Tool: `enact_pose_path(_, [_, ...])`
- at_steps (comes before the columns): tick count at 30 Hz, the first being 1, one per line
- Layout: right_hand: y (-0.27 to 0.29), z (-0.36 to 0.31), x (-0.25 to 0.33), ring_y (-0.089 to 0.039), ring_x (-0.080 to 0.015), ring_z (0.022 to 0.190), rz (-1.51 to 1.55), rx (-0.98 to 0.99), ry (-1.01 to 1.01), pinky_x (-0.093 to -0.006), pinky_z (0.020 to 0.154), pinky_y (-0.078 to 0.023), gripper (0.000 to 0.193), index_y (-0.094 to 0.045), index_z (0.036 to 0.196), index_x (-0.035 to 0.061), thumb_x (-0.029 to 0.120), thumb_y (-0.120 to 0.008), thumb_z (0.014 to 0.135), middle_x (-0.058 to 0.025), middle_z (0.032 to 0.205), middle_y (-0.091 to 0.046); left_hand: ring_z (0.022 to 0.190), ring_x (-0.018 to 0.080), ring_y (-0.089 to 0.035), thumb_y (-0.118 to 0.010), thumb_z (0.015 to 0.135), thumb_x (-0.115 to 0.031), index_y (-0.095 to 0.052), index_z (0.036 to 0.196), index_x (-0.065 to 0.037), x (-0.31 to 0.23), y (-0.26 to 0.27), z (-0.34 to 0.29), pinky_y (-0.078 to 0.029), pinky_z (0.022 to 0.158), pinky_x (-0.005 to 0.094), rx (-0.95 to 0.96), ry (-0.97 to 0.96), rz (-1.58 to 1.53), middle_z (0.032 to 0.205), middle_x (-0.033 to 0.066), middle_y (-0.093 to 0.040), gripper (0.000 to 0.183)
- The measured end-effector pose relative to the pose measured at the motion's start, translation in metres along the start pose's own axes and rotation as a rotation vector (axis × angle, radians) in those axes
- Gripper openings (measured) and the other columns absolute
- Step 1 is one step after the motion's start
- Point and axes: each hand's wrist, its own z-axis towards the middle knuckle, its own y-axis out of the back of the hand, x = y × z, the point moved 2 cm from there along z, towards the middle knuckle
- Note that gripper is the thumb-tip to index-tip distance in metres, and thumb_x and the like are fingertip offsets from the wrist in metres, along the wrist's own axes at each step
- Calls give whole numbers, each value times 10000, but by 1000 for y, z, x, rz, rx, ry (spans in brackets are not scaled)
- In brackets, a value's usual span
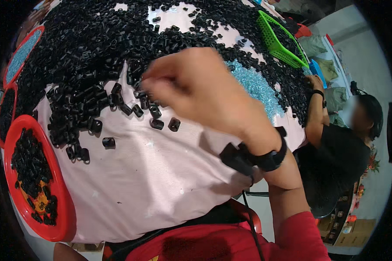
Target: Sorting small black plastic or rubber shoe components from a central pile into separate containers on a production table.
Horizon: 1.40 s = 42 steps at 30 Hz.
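Parts heaped on table — tray at near left, basket at far right

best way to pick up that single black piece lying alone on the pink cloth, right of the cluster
The black piece is probably best pinched by its near and far edges, from above and slightly right: it lies low, looks longer sideways, and has bare pink cloth around it, with the cluster off to its left.

Three oval trays, one green basket
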Motion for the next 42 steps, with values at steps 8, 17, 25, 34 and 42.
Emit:
enact_pose_path(8, [-5,-10,-61,-672,-433,760,-102,-110,-58,-511,723,-548,133,-728,831,32,106,-618,818,-222,762,-676,1180,259,-586,-520,995,-230,-493,1355,19,6,-2,18,-483,999,394,37,-5,-85,1336,171,-556,438])
enact_pose_path(17, [-19,20,-61,-710,-381,831,-309,-273,177,-488,726,-575,144,-743,813,45,184,-704,802,-179,826,-719,1197,268,-580,-531,993,-248,-482,1374,24,-2,0,20,-476,1015,400,25,6,-145,1360,177,-545,470])
enact_pose_path(25, [-24,32,-46,-700,-340,858,-389,-56,115,-452,749,-559,119,-753,927,61,130,-698,846,-148,885,-722,1212,275,-575,-541,991,-263,-472,1391,28,-3,-2,22,-470,1029,405,-18,-19,-225,1382,183,-535,500])
enact_pose_path(34, [9,44,-68,-706,-380,798,42,-252,43,-466,756,-548,189,-725,905,6,173,-637,907,-203,835,-718,1229,284,-569,-552,989,-281,-460,1410,33,-4,-2,26,-463,1044,412,-66,-53,-313,1406,190,-523,533])
enact_pose_path(42, [-8,73,-78,-729,-359,896,-557,-72,-124,-438,834,-576,252,-777,1032,63,213,-685,851,-179,923,-754,1245,292,-564,-562,987,-296,-450,1427,37,-3,-7,32,-457,1058,417,-102,-63,-393,1428,196,-513,564])
